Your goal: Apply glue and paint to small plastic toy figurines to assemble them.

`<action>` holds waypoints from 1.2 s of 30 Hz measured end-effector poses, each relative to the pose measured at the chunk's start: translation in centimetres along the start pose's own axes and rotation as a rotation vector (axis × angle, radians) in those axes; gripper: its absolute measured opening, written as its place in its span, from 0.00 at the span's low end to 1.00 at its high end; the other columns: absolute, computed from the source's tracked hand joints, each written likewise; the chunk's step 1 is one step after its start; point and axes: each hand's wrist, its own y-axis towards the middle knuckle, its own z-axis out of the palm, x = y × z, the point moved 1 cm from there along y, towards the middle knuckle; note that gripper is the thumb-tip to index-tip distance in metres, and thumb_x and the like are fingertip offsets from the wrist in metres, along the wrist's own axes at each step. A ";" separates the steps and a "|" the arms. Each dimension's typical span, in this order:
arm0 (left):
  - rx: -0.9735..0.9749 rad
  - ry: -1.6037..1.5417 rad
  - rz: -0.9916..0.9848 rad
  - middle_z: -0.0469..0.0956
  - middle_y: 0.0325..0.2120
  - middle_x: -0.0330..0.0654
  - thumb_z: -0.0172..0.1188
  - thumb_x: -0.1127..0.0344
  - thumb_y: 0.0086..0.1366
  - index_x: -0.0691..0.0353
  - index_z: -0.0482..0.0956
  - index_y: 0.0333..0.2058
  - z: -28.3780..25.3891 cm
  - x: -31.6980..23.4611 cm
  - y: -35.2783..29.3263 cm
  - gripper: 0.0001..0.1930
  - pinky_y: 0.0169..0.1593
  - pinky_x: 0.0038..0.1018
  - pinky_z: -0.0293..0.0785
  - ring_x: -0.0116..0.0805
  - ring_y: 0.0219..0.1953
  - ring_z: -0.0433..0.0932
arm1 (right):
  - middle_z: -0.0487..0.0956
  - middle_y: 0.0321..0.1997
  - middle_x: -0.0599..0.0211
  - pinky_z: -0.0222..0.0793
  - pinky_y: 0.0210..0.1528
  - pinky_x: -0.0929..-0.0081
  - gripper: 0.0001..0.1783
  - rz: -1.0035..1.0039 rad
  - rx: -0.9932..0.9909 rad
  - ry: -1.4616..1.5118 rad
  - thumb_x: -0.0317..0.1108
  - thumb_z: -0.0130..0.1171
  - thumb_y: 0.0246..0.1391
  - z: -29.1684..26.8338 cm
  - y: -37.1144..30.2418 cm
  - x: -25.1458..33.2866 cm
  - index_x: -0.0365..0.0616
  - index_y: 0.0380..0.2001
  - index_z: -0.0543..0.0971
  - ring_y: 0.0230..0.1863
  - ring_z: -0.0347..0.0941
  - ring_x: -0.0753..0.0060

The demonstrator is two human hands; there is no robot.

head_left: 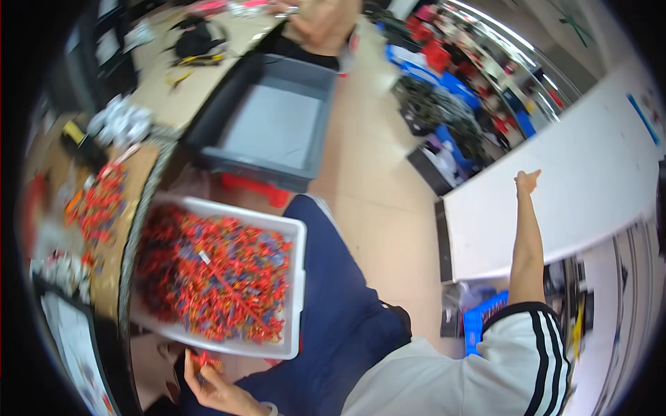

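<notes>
Low at the left, my left hand [220, 390] has its fingers closed round a small red piece [205, 360], just outside the near edge of a white tray [297, 305]. Many small red, orange and blue pieces [208, 291] fill this tray, too small to make out their kind. Across them lies a long red strip [232, 291] with a white tag at one end. My right arm is stretched far out to the right. Over a white tabletop [479, 229], my right hand [527, 182] has a finger and thumb extended, with nothing visible in it.
A grey bin [316, 132] stands beyond the tray, near a red stool [260, 188]. More small pieces [100, 201] lie on the workbench at left, with crumpled white plastic [121, 121]. Another person [322, 28] is at the far bench. Blue crates [458, 90] line the right side.
</notes>
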 end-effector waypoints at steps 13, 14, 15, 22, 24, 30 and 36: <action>0.113 0.075 0.041 0.75 0.35 0.36 0.55 0.61 0.67 0.63 0.73 0.52 4.2 -2.2 0.2 0.18 0.29 0.11 0.64 0.17 0.25 0.67 | 0.80 0.35 0.53 0.73 0.18 0.75 0.44 0.081 0.103 -0.007 0.31 0.46 0.42 -12.5 1.6 -4.9 0.42 0.67 0.51 0.19 0.78 0.68; 0.110 0.042 0.073 0.76 0.31 0.39 0.58 0.61 0.65 0.65 0.76 0.46 5.2 -3.7 0.0 0.15 0.29 0.14 0.68 0.22 0.26 0.70 | 0.79 0.37 0.53 0.73 0.18 0.74 0.44 0.069 0.135 0.013 0.31 0.46 0.42 -11.2 1.2 -4.3 0.42 0.67 0.51 0.19 0.78 0.68; 0.109 0.012 0.105 0.77 0.28 0.42 0.60 0.62 0.63 0.68 0.80 0.40 5.7 -4.5 -0.1 0.14 0.29 0.18 0.72 0.27 0.27 0.73 | 0.79 0.38 0.52 0.73 0.19 0.74 0.44 0.040 0.133 -0.011 0.31 0.47 0.42 -9.8 0.5 -3.3 0.41 0.67 0.51 0.20 0.78 0.67; 0.104 0.008 0.071 0.78 0.31 0.47 0.63 0.57 0.61 0.69 0.79 0.43 5.1 -3.5 -0.2 0.20 0.30 0.19 0.77 0.31 0.28 0.77 | 0.80 0.37 0.54 0.74 0.23 0.74 0.44 -0.109 0.204 0.111 0.30 0.49 0.39 -3.2 -1.0 4.2 0.44 0.66 0.55 0.21 0.79 0.67; 0.116 0.034 0.061 0.79 0.32 0.47 0.62 0.59 0.62 0.71 0.78 0.44 4.6 -3.5 -0.1 0.19 0.30 0.20 0.77 0.31 0.28 0.77 | 0.81 0.34 0.54 0.75 0.29 0.72 0.45 -0.178 0.227 0.097 0.30 0.50 0.38 -1.9 -0.6 6.1 0.47 0.66 0.56 0.21 0.79 0.67; 0.152 0.050 -0.005 0.75 0.34 0.37 0.55 0.60 0.67 0.63 0.73 0.52 3.9 -1.2 -0.2 0.18 0.28 0.12 0.64 0.18 0.25 0.67 | 0.81 0.37 0.52 0.75 0.38 0.69 0.43 -0.195 0.100 0.055 0.31 0.50 0.36 -3.9 -0.2 11.4 0.48 0.63 0.62 0.28 0.81 0.64; 0.307 -0.008 0.000 0.73 0.32 0.36 0.57 0.59 0.66 0.65 0.73 0.51 5.7 -2.0 -1.9 0.19 0.28 0.13 0.63 0.18 0.26 0.66 | 0.79 0.34 0.67 0.72 0.35 0.81 0.19 -0.714 0.715 0.686 0.28 0.57 0.53 -8.1 -24.7 23.9 0.43 0.50 0.76 0.31 0.74 0.80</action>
